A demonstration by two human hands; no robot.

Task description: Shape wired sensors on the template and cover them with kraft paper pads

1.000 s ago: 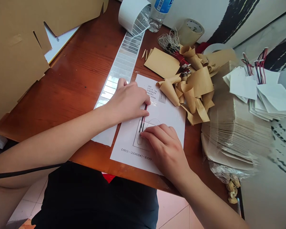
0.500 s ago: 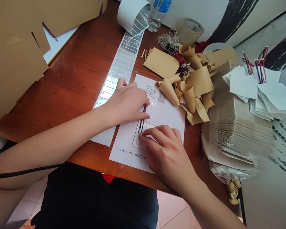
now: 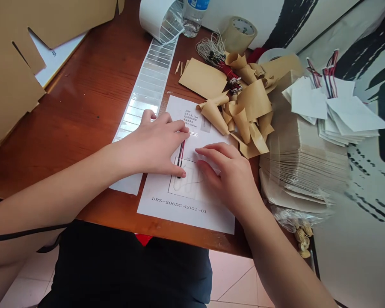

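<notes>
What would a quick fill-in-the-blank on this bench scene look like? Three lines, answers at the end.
The wire pair lying on the printed sheet is red and ____.
The code printed near that sheet's lower edge reads DRS-206DC-____.
The right hand lies on the sheet, while the label strip runs beneath the person's ____ wrist.

Missing words: black; E001-01; left.

Left hand (image 3: pixel 155 143) lies spread flat, right hand (image 3: pixel 226 177) curved just beside it, palms down
</notes>
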